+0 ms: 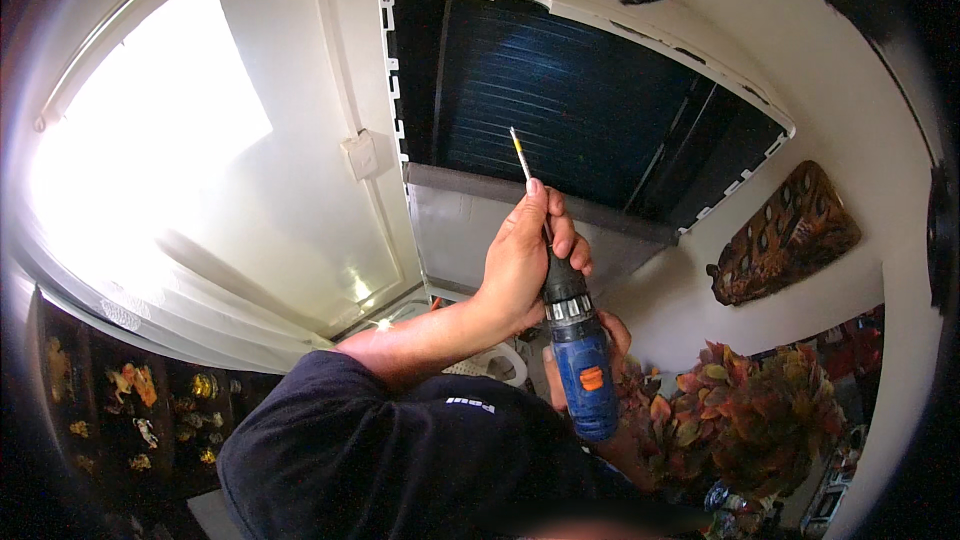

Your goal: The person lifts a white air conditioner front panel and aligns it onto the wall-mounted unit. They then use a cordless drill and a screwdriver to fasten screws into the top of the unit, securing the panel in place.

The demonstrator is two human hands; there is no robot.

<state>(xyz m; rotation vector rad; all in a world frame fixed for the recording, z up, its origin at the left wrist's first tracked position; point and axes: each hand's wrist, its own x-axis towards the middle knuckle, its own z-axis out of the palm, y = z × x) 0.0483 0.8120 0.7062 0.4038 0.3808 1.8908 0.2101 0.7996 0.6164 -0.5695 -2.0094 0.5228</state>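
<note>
Below the dark panel of the white-framed unit (590,90), we find the blue drill (583,370), its slender bit (519,152) pointing up across that unit's panel; we cannot tell whether the tip touches it. We judge the drill rigid and fairly heavy, best held by its grip; the bit we judge light, stiff and possibly slippery, best steadied near the chuck (566,285). We note the left hand (512,260) closed narrowly, thumb and fingers pinching the bit. The right hand (618,335), largely hidden behind the drill, appears wrapped around the grip.
</note>
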